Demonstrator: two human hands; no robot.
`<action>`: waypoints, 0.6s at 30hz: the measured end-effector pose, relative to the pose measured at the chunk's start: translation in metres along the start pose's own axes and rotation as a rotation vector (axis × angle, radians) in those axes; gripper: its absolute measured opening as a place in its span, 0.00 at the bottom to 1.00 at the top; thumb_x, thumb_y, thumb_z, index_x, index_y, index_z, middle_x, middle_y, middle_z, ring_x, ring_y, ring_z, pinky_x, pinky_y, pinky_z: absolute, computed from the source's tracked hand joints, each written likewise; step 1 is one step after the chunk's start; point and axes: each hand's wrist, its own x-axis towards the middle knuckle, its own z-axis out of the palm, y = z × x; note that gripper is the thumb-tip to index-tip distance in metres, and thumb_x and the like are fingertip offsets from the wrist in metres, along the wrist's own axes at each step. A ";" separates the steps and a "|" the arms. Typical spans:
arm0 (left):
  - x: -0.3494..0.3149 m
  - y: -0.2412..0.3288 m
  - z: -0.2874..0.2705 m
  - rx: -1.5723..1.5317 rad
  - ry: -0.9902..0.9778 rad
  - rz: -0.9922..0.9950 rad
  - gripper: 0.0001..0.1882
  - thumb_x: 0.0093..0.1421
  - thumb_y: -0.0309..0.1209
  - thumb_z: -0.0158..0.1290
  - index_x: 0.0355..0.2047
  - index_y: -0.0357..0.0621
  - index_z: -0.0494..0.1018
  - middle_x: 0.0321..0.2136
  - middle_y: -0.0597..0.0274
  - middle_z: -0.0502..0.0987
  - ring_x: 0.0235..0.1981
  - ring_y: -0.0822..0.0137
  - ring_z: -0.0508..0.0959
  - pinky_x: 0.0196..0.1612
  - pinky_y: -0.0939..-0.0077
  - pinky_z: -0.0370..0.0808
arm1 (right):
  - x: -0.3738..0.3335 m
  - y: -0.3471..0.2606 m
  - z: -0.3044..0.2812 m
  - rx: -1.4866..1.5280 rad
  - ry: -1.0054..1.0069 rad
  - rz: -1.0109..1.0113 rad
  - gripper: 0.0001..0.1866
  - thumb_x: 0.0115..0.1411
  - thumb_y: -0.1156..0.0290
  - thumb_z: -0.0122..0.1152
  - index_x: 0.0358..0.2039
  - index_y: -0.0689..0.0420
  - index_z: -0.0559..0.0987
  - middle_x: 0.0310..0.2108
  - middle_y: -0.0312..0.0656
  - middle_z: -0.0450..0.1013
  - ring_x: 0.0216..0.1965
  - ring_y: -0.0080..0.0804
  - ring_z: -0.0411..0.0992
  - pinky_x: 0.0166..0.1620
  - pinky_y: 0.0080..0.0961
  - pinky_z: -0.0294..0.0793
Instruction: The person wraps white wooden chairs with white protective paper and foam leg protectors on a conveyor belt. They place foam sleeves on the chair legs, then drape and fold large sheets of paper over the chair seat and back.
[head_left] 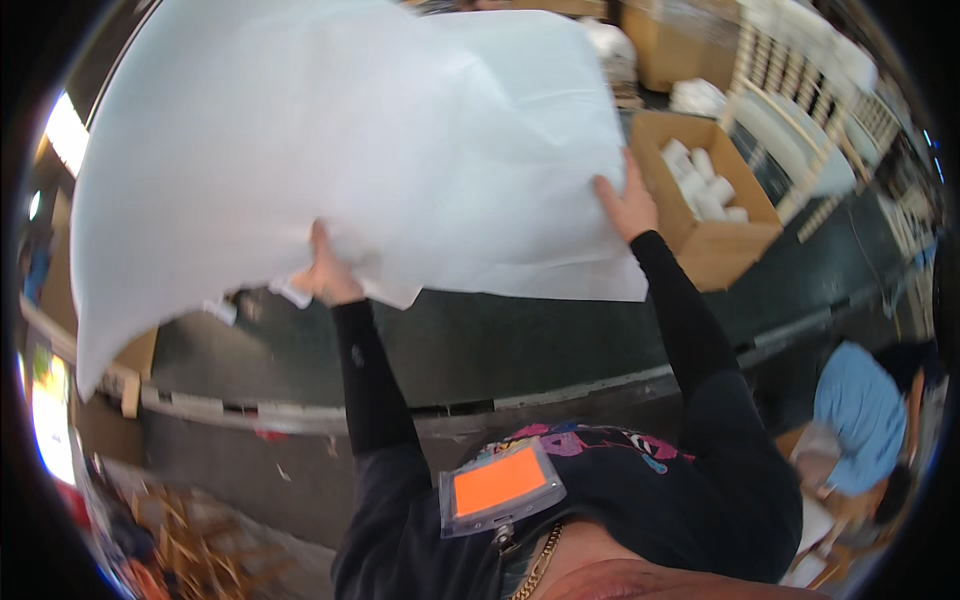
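A large white sheet [330, 130], paper or thin foam by its look, is held up in front of me and covers much of the view. My left hand [328, 272] grips its near edge, thumb pointing up over the surface and the other fingers hidden. At the right edge, my right hand [630, 203] pinches the sheet between thumb and fingers. The far left part of the sheet curves and droops toward the floor, while creases run across its right part.
Right of the sheet, an open cardboard box [735, 240] holds several white rolls [705, 180]. White chairs with turned spindles [800, 60] stand beyond it. A dark green table [270, 360] lies under the sheet. A person in a blue top [858, 415] is at the lower right. Wooden chair frames [205, 545] lie lower left.
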 end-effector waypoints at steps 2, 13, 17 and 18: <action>-0.006 -0.005 0.007 0.038 -0.010 0.108 0.16 0.54 0.25 0.66 0.38 0.25 0.76 0.40 0.54 0.80 0.36 0.67 0.79 0.43 0.69 0.76 | 0.001 0.009 -0.002 0.018 0.042 -0.081 0.44 0.60 0.44 0.56 0.68 0.55 0.55 0.63 0.57 0.61 0.63 0.52 0.63 0.62 0.39 0.63; 0.008 0.011 0.011 0.173 -0.061 0.198 0.10 0.54 0.25 0.63 0.34 0.31 0.78 0.32 0.58 0.82 0.33 0.68 0.81 0.41 0.72 0.75 | 0.032 -0.024 0.025 -0.318 0.102 -0.312 0.36 0.64 0.43 0.48 0.70 0.37 0.55 0.69 0.58 0.47 0.66 0.66 0.51 0.65 0.51 0.55; 0.011 0.013 0.017 0.157 -0.065 0.197 0.09 0.54 0.24 0.63 0.33 0.31 0.78 0.31 0.58 0.82 0.33 0.69 0.81 0.40 0.72 0.75 | 0.034 -0.033 0.031 -0.376 0.053 -0.217 0.34 0.64 0.40 0.45 0.69 0.31 0.55 0.71 0.52 0.47 0.66 0.67 0.51 0.64 0.52 0.58; 0.011 0.012 0.018 0.164 -0.065 0.190 0.09 0.54 0.24 0.63 0.34 0.31 0.78 0.31 0.58 0.82 0.33 0.69 0.81 0.40 0.73 0.75 | 0.033 -0.033 0.032 -0.378 0.052 -0.217 0.34 0.64 0.40 0.45 0.69 0.31 0.55 0.71 0.53 0.47 0.66 0.67 0.52 0.64 0.53 0.59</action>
